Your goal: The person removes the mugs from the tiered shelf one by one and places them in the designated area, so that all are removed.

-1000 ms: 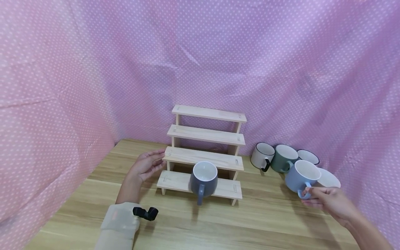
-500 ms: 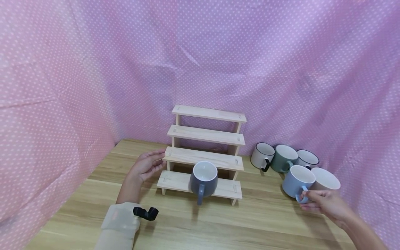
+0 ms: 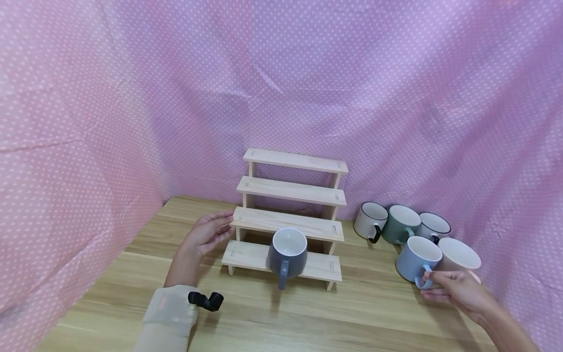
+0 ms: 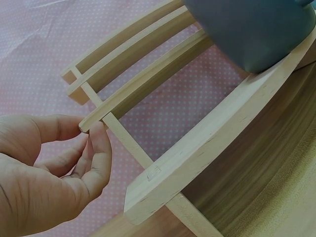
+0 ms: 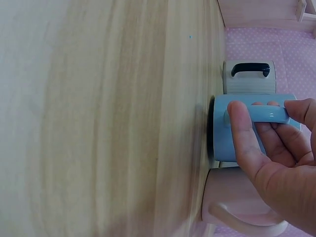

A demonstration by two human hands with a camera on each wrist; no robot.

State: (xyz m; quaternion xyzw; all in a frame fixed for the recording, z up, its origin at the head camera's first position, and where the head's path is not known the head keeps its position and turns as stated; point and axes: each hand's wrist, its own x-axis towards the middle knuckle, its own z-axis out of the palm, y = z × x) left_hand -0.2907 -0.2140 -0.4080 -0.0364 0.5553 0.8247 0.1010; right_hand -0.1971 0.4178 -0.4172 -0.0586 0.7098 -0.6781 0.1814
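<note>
My left hand point(image 3: 208, 234) pinches the left end of one step of the wooden tiered rack point(image 3: 286, 220); thumb and fingertips meet at the board's end in the left wrist view. A dark grey-blue mug point(image 3: 287, 259) stands on the rack's lowest step, handle towards me. On the right, my right hand point(image 3: 457, 293) holds the handle of a light blue mug point(image 5: 224, 140), its fingers through the loop. That mug is upright, its base right at the table in the right wrist view. Close beside it stands a pale pink mug point(image 5: 242, 197), partly hidden by the hand in the head view.
Behind the light blue mug stand a white mug with a black handle point(image 3: 370, 222), a green mug point(image 3: 398, 227) and another dark-rimmed white mug point(image 3: 433, 226). A pink dotted cloth point(image 3: 281, 98) hangs behind the wooden table point(image 3: 308, 318).
The right hand has brought the light blue mug down and slightly left, showing more of the mugs behind it. The left hand and the grey-blue mug have stayed put.
</note>
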